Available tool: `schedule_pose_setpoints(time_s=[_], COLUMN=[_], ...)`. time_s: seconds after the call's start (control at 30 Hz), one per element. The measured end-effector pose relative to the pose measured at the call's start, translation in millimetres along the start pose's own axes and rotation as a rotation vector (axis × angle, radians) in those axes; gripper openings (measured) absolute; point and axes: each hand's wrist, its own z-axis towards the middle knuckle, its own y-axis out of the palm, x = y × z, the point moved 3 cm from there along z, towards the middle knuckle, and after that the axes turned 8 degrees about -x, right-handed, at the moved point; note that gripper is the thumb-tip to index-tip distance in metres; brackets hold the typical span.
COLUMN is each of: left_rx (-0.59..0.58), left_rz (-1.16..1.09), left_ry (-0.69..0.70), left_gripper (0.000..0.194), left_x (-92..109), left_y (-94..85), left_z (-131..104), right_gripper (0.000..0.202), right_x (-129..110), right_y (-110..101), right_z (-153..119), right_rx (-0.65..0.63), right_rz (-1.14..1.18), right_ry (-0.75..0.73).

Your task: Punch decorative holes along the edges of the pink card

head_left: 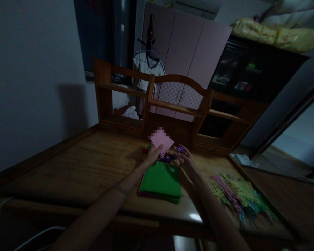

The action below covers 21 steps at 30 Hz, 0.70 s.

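My left hand (153, 155) grips a pink felt-like square (162, 142) by its lower edge, thumb on top. Small dark holes run along the square's left edge, and its upper part is pixelated. In the fingers of my right hand (187, 160) is a small purple ball with an eye on it (180, 149). Between both hands lie several similar purple and red balls (168, 158), partly behind the left hand. A red one (146, 149) sits to the left of the pink square. Nearer to me is a stack of green sheets (162, 181) with a pinkish edge showing beneath.
A pile of cut, perforated strips and sheets (240, 195) in yellow, pink, blue and green lies on the right of the wooden table (94, 160). A wooden shelf unit (175, 104) rises along the far edge. A white cable (42, 232) hangs at the lower left.
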Motion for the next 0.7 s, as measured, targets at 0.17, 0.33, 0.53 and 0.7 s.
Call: schedule_pose_setpoints(time_s=[0.17, 0.33, 0.53, 0.7], left_rx=[-0.004, -0.020, -0.026, 0.007], left_rz=[0.017, 0.006, 0.028, -0.024], left_ry=[0.010, 0.021, 0.012, -0.007], left_gripper=[0.051, 0.049, 0.050, 0.050], left_x=[-3.2, -4.4, -3.3, 0.8], left_y=[-0.9, -0.9, -0.6, -0.6], left_z=[1.9, 2.0, 1.3, -0.1], right_gripper=[0.055, 0.048, 0.039, 0.037], right_x=[-0.8, 2.4, 3.8, 6.2], right_y=[0.2, -3.2, -9.0, -11.0], right_z=[-0.1, 0.4, 3.3, 3.8], right_rx=[0.001, 0.014, 0.078, 0.080], right_rz=[-0.004, -0.024, -0.041, -0.028], right_ry=[-0.037, -0.035, -0.089, -0.005])
